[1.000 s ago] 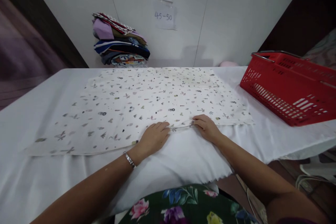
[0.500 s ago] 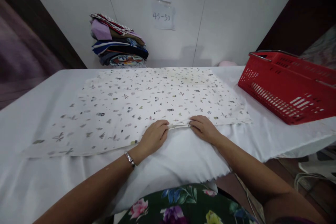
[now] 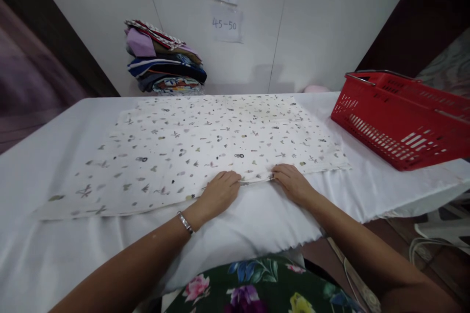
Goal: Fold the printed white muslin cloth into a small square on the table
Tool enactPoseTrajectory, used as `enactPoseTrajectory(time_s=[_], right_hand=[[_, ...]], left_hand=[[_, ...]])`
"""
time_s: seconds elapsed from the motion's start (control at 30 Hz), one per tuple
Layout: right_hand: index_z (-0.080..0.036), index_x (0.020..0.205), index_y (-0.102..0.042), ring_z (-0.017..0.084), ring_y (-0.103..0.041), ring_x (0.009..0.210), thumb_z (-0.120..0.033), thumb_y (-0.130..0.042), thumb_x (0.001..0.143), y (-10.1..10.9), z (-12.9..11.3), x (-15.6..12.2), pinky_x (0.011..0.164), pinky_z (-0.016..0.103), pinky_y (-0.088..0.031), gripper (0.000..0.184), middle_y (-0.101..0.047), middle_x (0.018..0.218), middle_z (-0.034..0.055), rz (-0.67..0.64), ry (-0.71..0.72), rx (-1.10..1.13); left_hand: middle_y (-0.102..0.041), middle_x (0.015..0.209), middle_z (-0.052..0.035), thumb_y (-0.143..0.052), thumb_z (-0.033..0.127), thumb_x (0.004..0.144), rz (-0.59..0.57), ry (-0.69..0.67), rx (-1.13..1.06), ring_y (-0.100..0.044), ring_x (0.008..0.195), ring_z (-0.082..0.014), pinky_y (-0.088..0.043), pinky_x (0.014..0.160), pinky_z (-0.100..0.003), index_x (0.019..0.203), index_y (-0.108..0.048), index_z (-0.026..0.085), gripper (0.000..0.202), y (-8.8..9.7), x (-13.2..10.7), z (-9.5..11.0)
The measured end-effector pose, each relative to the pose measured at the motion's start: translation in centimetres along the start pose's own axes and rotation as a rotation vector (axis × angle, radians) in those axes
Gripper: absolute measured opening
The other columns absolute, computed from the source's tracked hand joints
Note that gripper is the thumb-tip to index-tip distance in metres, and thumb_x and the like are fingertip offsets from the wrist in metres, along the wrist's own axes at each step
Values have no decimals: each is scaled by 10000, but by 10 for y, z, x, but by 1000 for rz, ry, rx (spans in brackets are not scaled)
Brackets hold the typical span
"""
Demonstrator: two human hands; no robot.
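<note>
A white cloth [image 3: 205, 142] printed with small grey, brown and green plant-like motifs lies spread over the table, with layers showing at its near edge. My left hand [image 3: 222, 190], below a silver bracelet [image 3: 185, 222], grips that near edge around its middle, thumb hidden underneath. A short way to the right, my right hand [image 3: 292, 183] pinches the same edge with its fingers closed. Between the two hands the edge sags slightly. The cloth's left corner reaches far out on the table's left side.
A white tablecloth [image 3: 249, 225] covers the table. Folded fabrics [image 3: 167, 58] are stacked at the back left against the wall. At the right stands a red plastic basket [image 3: 400, 117] with metal handles. Handwritten paper signs [image 3: 225, 22] hang on the wall.
Both hands have shifted slightly right and toward me, still holding the cloth's near edge. The edge between them has come a little nearer.
</note>
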State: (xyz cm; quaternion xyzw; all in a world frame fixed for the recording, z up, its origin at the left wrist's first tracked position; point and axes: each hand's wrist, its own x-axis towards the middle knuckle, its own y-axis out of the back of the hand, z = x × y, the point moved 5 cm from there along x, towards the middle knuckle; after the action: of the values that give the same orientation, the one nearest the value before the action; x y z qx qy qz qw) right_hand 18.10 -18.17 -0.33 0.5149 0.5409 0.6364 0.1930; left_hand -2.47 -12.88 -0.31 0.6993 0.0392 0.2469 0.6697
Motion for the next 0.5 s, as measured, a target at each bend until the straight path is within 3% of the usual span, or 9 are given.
enactPoseTrajectory(time_s=[0.13, 0.3, 0.5], right_hand=[[-182, 885, -596, 247, -504, 1113, -142, -410, 927, 2, -3, 1, 879, 433, -443, 195, -610, 1123, 119, 2, 15, 10], [-178, 912, -592, 227, -545, 1025, -137, -420, 922, 0, -1, 0, 860, 412, -445, 177, -628, 1064, 110, -37, -9, 36], [-174, 906, -593, 222, -549, 993, -134, -418, 918, -7, 0, -3, 840, 394, -442, 180, -627, 1056, 106, -84, -21, 21]], left_hand=[[-606, 1034, -70, -359, 53, 877, 0, -1, 17, -527, 928, -194, -430, 822, -362, 792, -579, 150, 255, -2, -2, 1], [-604, 932, -68, -376, 75, 875, -50, -21, 15, -535, 872, -188, -430, 795, -355, 830, -576, 151, 219, -7, -3, 2], [-600, 867, -65, -385, 109, 884, -7, 5, -37, -549, 862, -182, -437, 784, -348, 854, -570, 153, 193, -6, -3, 0]])
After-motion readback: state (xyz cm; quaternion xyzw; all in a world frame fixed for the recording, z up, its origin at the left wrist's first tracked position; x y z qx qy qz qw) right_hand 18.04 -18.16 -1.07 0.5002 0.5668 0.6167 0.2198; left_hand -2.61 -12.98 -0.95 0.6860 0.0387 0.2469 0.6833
